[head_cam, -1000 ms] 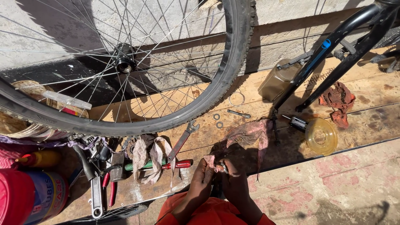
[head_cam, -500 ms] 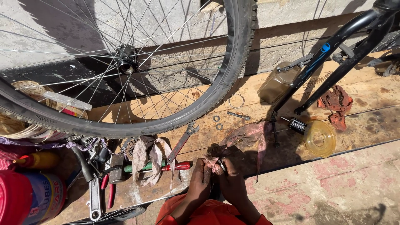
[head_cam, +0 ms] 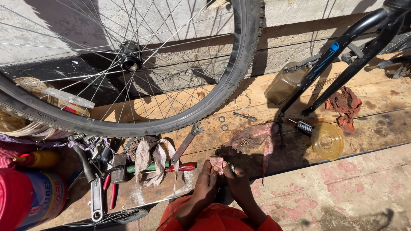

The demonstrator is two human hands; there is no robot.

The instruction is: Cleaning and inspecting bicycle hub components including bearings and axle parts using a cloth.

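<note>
My left hand [head_cam: 206, 185] and my right hand [head_cam: 237, 182] meet low in the middle, above orange sleeves. Both pinch a small metal part wrapped in a pinkish rag [head_cam: 219, 164]; the part itself is mostly hidden by my fingers. Just beyond them a dirty pink cloth [head_cam: 252, 137] lies on the wooden board with several small steel bearing balls [head_cam: 245, 141] on it. A spanner [head_cam: 187, 143] lies to the left of my hands, and a red-handled screwdriver [head_cam: 165, 168] lies beside my left hand.
A bicycle wheel [head_cam: 239, 72] with spokes and hub [head_cam: 130, 63] leans against the wall. Black frame tubes [head_cam: 329, 53] stand right, by a brown oil jug [head_cam: 286, 84], yellow lid [head_cam: 327, 140] and red rag [head_cam: 344, 107]. Washers [head_cam: 223, 123], pliers [head_cam: 109, 186] and a red tin [head_cam: 25, 199] lie left.
My hands stay together in the same spot, fingers shifting slightly on the rag-wrapped part. The view has barely moved.
</note>
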